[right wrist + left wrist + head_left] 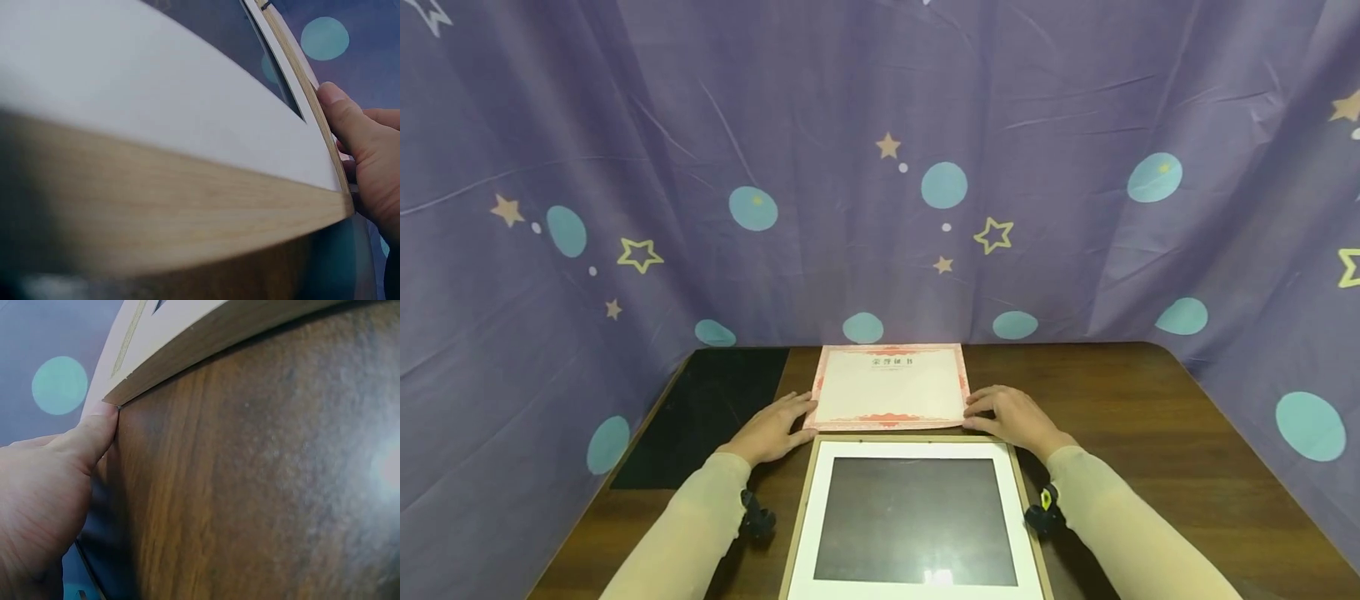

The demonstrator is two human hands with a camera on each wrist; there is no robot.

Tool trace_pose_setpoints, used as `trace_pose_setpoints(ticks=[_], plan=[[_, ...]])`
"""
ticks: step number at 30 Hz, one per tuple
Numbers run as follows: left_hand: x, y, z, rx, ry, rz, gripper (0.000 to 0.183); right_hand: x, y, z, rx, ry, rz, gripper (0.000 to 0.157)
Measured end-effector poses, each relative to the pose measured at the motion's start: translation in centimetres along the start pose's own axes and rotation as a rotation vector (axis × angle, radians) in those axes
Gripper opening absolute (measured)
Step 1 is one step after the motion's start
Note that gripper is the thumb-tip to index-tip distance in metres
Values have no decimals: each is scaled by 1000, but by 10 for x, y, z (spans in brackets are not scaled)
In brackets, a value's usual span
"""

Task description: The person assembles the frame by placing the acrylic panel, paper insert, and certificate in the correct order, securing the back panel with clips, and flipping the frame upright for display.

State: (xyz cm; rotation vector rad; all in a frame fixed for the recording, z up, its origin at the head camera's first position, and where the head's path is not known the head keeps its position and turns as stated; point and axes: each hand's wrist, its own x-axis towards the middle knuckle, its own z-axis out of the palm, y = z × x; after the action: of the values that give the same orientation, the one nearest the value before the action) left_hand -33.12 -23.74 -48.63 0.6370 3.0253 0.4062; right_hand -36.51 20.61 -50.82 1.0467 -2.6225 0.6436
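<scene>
A white award certificate (889, 396) with a red patterned border lies at the back of the table. My left hand (775, 425) rests at its left side, fingers stretched out to the edge and thumb by the lower corner. At the opposite side my right hand (1011, 417) holds the right edge, fingers bent and thumb at the lower corner. Just in front lies a picture frame (825, 508) with a thin wooden rim, white mat and dark centre. The left thumb (100, 422) is right at the frame's corner; the right thumb (337, 100) is close beside its far rim.
The brown wooden table (1120, 433) runs out to both sides. A black mat (700, 417) covers its back left part. Behind hangs a purple curtain (820, 108) with stars and blue spots, right at the table's back edge.
</scene>
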Motion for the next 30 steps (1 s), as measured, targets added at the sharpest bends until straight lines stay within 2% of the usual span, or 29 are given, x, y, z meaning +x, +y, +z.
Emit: trace_pose_setpoints(ticks=[11, 16, 21, 25, 30], plan=[[0, -1, 2, 10, 10, -3, 61, -1, -10, 2, 73, 111, 56, 19], [0, -1, 2, 5, 20, -8, 61, 0, -14, 5, 249, 123, 154, 23], [0, 0, 2, -1, 35, -14, 61, 2, -18, 6, 419, 174, 256, 22], [0, 0, 4, -6, 43, -16, 61, 3, -19, 6, 501, 210, 299, 14], [-1, 0, 5, -15, 53, -19, 61, 3, -19, 7, 602, 195, 330, 10]])
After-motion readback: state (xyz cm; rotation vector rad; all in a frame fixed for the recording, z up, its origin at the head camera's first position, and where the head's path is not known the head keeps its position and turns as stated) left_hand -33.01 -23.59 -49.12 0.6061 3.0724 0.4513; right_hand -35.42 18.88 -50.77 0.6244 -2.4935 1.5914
